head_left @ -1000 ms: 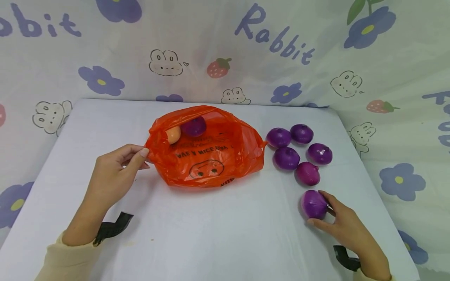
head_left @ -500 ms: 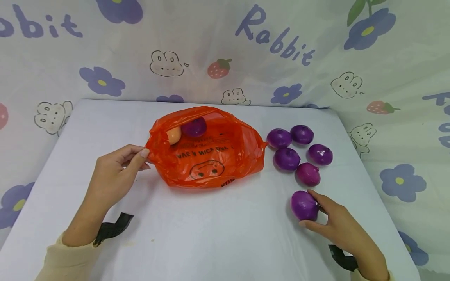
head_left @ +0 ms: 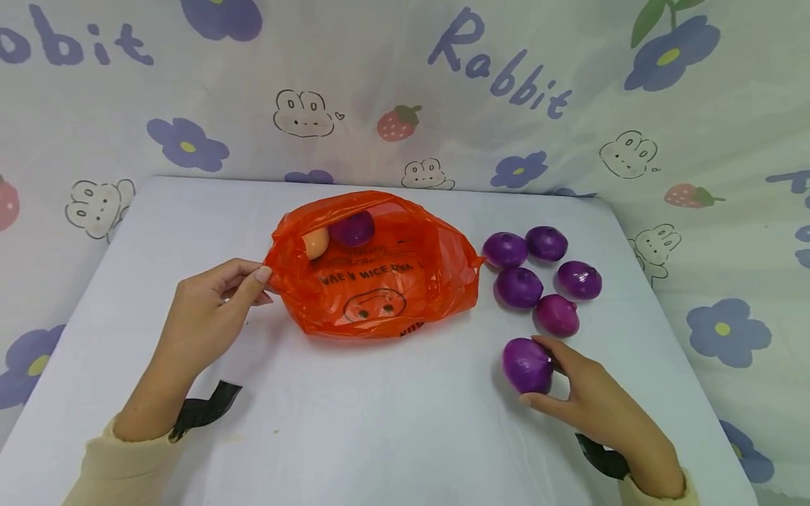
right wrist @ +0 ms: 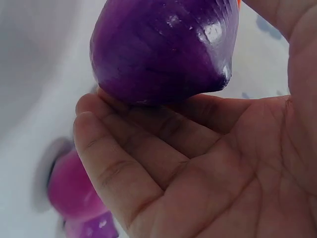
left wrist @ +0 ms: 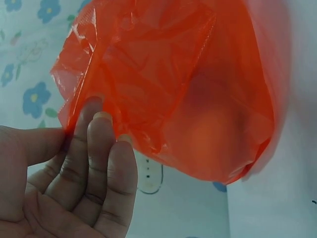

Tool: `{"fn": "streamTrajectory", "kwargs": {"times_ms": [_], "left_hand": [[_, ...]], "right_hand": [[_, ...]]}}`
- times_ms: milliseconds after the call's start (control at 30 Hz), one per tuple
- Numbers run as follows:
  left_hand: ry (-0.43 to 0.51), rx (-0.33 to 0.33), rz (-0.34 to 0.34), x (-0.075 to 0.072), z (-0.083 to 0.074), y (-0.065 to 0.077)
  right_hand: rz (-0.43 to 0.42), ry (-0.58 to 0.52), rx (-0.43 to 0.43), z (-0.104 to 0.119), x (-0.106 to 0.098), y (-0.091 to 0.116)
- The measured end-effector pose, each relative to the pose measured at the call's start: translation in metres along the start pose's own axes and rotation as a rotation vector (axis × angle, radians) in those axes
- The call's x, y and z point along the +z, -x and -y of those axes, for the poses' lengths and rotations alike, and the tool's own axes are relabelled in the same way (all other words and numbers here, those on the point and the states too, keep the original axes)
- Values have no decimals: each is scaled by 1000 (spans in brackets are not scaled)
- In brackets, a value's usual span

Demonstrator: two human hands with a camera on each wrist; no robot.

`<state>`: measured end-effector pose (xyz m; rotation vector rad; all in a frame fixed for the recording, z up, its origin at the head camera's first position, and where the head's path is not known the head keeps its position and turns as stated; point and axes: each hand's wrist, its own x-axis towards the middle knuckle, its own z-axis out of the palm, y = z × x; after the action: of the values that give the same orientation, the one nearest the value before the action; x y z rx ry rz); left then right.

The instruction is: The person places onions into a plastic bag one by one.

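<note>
My left hand [head_left: 209, 313] pinches the left edge of a red plastic bag [head_left: 380, 309] between thumb and finger. The bag lies with its mouth spread open; a purple onion [head_left: 354, 229] and a tan round thing [head_left: 316, 244] show inside. In the left wrist view the other fingers [left wrist: 121, 173] lie beside the bag [left wrist: 148, 74]. My right hand [head_left: 598, 397] holds another purple onion [head_left: 526, 365] between thumb and fingers, to the bag's lower right. The right wrist view shows this onion [right wrist: 163, 49] close up, its pointed end toward the palm.
Several purple onions [head_left: 518, 288] stand in a group right of the bag, with a pinker one [head_left: 557, 315] nearest my right hand. All are on a white table [head_left: 380, 422]. A printed cloth [head_left: 354, 63] hangs behind it.
My right hand has moved left with the onion, from below the group's right side toward the bag. The left hand keeps its pinch on the bag's edge.
</note>
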<state>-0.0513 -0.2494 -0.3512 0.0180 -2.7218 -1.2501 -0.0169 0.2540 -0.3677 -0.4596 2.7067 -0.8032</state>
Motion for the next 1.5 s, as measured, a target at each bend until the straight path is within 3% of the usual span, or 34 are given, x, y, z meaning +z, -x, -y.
{"fn": "streamTrajectory", "kwargs": {"times_ms": [400, 567, 900, 1200, 1500], "left_hand": [[25, 10, 0, 0, -1, 0], [17, 23, 0, 2, -1, 0], [4, 44, -3, 2, -4, 0], [-13, 16, -1, -1, -3, 0], [2, 27, 3, 1, -4, 0]], "right_hand": [[34, 97, -132, 33, 2, -31], [34, 107, -137, 48, 0, -44], [-64, 54, -123, 85, -4, -66], [-89, 74, -255, 113, -3, -89], [-76, 101, -242, 130, 3, -114]]}}
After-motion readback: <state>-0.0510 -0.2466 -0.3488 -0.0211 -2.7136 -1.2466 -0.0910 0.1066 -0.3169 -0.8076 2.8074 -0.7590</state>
